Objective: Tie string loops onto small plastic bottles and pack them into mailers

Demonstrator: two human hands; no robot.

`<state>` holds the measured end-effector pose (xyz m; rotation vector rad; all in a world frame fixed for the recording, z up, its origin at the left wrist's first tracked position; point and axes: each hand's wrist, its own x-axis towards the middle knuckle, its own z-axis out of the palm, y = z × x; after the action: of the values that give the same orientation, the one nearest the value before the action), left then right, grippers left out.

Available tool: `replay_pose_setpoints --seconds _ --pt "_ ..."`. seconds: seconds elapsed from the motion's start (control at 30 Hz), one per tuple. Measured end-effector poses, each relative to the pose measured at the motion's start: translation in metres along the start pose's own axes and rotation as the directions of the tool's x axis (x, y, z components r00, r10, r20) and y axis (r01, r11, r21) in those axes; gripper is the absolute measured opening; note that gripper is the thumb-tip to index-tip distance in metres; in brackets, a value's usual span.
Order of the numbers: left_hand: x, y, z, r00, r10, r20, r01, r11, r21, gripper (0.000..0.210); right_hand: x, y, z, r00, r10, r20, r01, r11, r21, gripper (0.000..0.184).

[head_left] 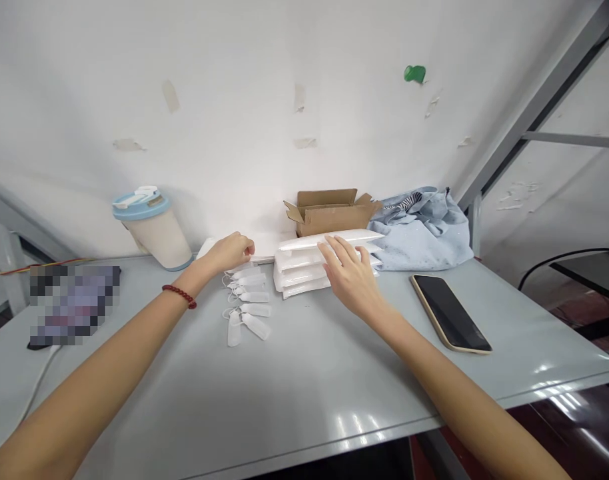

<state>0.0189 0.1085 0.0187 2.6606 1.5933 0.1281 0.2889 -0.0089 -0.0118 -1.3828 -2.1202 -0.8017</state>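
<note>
My left hand (231,251) is curled closed at the back of the table, just above a group of small translucent squeeze bottles (254,297). Whatever its fingers may hold is hidden. Several of these bottles lie on their sides, with thin loops at their cap ends. My right hand (349,275) has its fingers spread over the right part of a stack of white packets (304,259). Its fingertips touch the top packet, and the palm hangs in front of the pile.
Behind the stack stands an open cardboard box (334,217), beside a light blue cloth bag (429,230). A phone (450,313) lies at right. A lidded cup (152,230) leans at left, near a blurred device (77,307) with a white cable. The grey table (284,393) meets a wall.
</note>
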Motion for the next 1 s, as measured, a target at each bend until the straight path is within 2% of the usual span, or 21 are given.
replay_pose_setpoints --seconds 0.1,0.2,0.37,0.5,0.6,0.7,0.87,1.0 --pt "0.001 0.002 0.000 1.000 0.003 0.000 -0.003 1.000 0.019 0.016 -0.001 0.004 0.005 0.999 0.005 0.034 -0.003 1.000 -0.030 0.045" --pt "-0.001 0.002 -0.003 1.000 -0.005 -0.021 0.005 0.999 0.037 0.016 -0.002 0.008 0.009 1.000 0.015 0.018 -0.015 0.999 -0.039 0.043" --pt "-0.010 -0.004 -0.017 0.994 -0.048 -0.094 0.056 0.995 0.083 0.015 -0.001 0.009 0.007 1.000 0.015 0.009 -0.014 0.999 -0.047 0.040" --pt "-0.026 -0.005 -0.033 0.984 -0.080 -0.159 0.106 0.981 0.163 0.016 0.000 0.009 0.006 1.000 0.017 0.014 -0.016 0.998 -0.055 0.040" --pt "-0.048 0.000 -0.043 0.964 -0.063 -0.260 0.145 0.940 0.308 0.020 -0.001 0.008 0.007 1.000 0.016 0.018 -0.015 0.998 -0.055 0.038" --pt "-0.070 0.005 -0.048 0.924 -0.006 -0.384 0.163 0.912 0.377 0.021 -0.001 0.007 0.008 1.000 0.016 0.019 -0.015 0.998 -0.058 0.035" --pt "-0.097 0.003 -0.038 0.801 0.035 -0.597 0.189 0.932 0.309 0.019 -0.001 0.005 0.006 1.000 0.011 0.020 -0.010 0.999 -0.042 0.032" --pt "-0.112 0.000 -0.023 0.652 0.053 -0.757 0.131 0.975 0.181 0.016 -0.001 0.002 0.004 1.000 0.011 0.018 -0.011 1.000 -0.011 0.031"
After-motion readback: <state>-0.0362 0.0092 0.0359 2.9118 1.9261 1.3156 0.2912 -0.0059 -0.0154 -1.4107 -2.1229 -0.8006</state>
